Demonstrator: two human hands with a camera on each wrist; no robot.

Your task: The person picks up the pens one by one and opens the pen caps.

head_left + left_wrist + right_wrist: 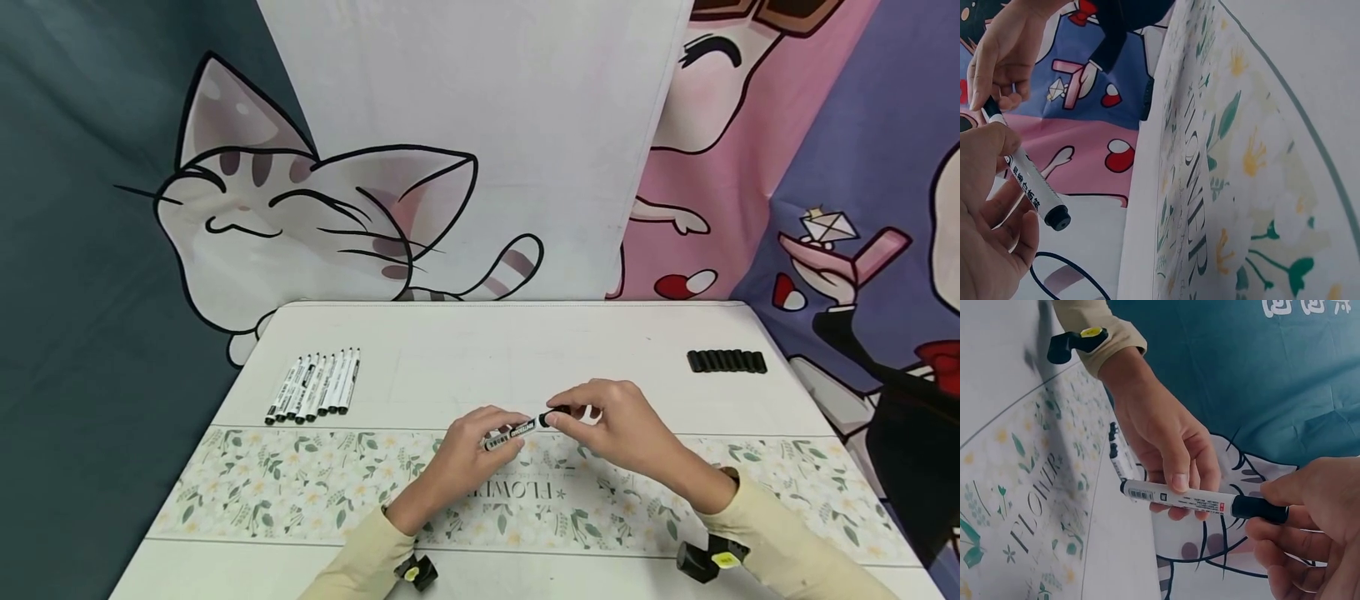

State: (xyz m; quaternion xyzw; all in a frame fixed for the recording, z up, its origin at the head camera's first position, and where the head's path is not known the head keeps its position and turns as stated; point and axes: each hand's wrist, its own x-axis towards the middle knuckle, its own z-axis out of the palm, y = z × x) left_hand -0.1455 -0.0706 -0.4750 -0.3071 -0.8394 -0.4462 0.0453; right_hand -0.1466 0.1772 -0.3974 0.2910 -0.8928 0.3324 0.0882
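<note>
A white marker [512,434] with black print is held between both hands above the flowered strip of the table. My left hand [468,454] grips its barrel, thumb on one side and fingers on the other. The thumb and fingers of my right hand [626,429] pinch the black cap [1260,509] at the other end. In the right wrist view the cap lies in line with the barrel, right at its end. The left wrist view shows the barrel's black bottom end [1058,218] pointing away from the right hand.
Several white markers [315,387] lie side by side at the table's left, their narrow dark tips toward the back. Several short black caps [726,361] form a row at the back right. Behind the white table [517,358] hangs a cartoon-printed cloth [480,83].
</note>
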